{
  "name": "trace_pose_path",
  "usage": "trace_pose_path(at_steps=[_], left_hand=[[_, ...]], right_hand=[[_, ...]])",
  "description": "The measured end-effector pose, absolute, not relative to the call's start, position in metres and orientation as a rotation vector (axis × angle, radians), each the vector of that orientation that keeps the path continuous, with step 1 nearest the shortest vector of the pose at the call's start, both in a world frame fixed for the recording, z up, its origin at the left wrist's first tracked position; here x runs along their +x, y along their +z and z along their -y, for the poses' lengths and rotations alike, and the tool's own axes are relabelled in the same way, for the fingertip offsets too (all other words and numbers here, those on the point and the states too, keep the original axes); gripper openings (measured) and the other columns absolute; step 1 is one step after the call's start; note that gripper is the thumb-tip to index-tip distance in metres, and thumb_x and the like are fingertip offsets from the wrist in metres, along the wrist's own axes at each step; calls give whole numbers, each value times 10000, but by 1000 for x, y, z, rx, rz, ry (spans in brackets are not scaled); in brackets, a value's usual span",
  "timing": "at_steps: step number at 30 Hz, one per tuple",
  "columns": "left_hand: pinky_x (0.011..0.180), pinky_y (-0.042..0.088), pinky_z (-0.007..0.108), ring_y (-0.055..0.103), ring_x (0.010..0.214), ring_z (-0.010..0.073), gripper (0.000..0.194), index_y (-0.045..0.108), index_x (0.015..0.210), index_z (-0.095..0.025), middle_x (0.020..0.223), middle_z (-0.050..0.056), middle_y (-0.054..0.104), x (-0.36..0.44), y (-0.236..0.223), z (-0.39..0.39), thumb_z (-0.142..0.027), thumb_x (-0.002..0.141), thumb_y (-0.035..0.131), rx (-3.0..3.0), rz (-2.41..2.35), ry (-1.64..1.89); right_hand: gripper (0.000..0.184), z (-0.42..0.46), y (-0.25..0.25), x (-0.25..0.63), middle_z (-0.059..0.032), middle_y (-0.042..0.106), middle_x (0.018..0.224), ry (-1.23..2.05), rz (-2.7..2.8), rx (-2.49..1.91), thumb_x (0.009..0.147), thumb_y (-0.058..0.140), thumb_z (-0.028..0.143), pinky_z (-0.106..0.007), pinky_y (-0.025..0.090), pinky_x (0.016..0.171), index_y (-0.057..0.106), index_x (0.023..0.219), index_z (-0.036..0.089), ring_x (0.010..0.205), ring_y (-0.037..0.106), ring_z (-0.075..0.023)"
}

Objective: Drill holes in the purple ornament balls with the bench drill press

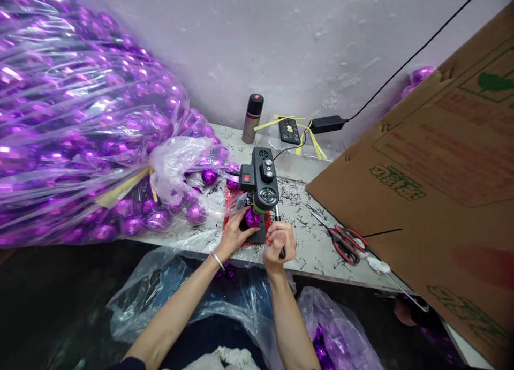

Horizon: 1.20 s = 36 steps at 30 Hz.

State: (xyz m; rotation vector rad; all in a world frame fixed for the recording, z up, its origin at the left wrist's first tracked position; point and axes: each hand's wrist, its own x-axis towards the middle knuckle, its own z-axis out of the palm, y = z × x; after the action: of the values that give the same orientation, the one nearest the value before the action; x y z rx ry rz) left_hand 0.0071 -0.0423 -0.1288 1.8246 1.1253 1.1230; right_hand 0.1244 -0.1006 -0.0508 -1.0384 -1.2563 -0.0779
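At the middle of the table stands a small black press machine (265, 177) with a red switch, two round vents and a side lever. Under its head sits a shiny purple ball (252, 218). My left hand (234, 233) grips this ball between thumb and fingers, over the machine's dark base. My right hand (280, 241) is wrapped round the black lever handle (282, 252) at the machine's right side. Loose purple balls (196, 214) lie to the left of my left hand. Red material (231, 198) shows beneath the base.
A huge clear bag of purple balls (80, 118) fills the left. A spray can (252, 118), phone (289, 130) and power adapter (327, 124) lie behind the machine. Red-handled scissors (345, 242) rest beside a large cardboard box (433, 188). Small black bits litter the tabletop (309, 241).
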Motion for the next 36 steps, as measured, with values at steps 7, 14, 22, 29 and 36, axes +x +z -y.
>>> trace_pose_path(at_steps=[7, 14, 22, 29, 36], left_hand=[[1106, 505, 471, 650, 1281, 313, 624, 613, 1385, -225, 1369, 129, 692, 8, -129, 43, -392, 824, 830, 1823, -1140, 1127], [1098, 507, 466, 654, 1269, 306, 615, 608, 1387, -233, 1366, 121, 693, 8, -130, 42, -389, 831, 819, 1826, -1142, 1128], [1104, 497, 463, 641, 1289, 296, 579, 600, 1383, -237, 1383, 115, 685, 8, -130, 41, -359, 850, 790, 1841, -1125, 1144], [1110, 489, 466, 643, 1283, 299, 587, 606, 1369, -242, 1368, 111, 692, 11, -128, 37, -351, 830, 811, 1817, -1117, 1145], [1115, 497, 490, 626, 1308, 306, 621, 494, 1451, -200, 1406, 160, 640, -13, -131, 69, -406, 910, 716, 1918, -1118, 1115]], right_hand=[[363, 96, -65, 126, 14, 530, 670, -110, 1249, -1005, 1021, 383, 240, -349, 499, 675, 471, 670, 231, 619, 550, -143], [390, 92, -75, 127, 17, 520, 670, -131, 1240, -982, 1040, 355, 293, -378, 515, 699, 448, 666, 235, 592, 534, -142], [387, 90, -81, 125, 19, 501, 682, -90, 1228, -965, 1055, 333, 322, -353, 506, 665, 417, 686, 239, 614, 541, -143], [401, 89, -63, 122, 19, 516, 667, -90, 1196, -969, 1053, 370, 305, -296, 456, 593, 425, 663, 234, 600, 530, -131], [423, 95, 4, 120, 30, 486, 623, 154, 1091, -1061, 1041, 464, 305, -280, 410, 610, 451, 627, 221, 629, 532, -123]])
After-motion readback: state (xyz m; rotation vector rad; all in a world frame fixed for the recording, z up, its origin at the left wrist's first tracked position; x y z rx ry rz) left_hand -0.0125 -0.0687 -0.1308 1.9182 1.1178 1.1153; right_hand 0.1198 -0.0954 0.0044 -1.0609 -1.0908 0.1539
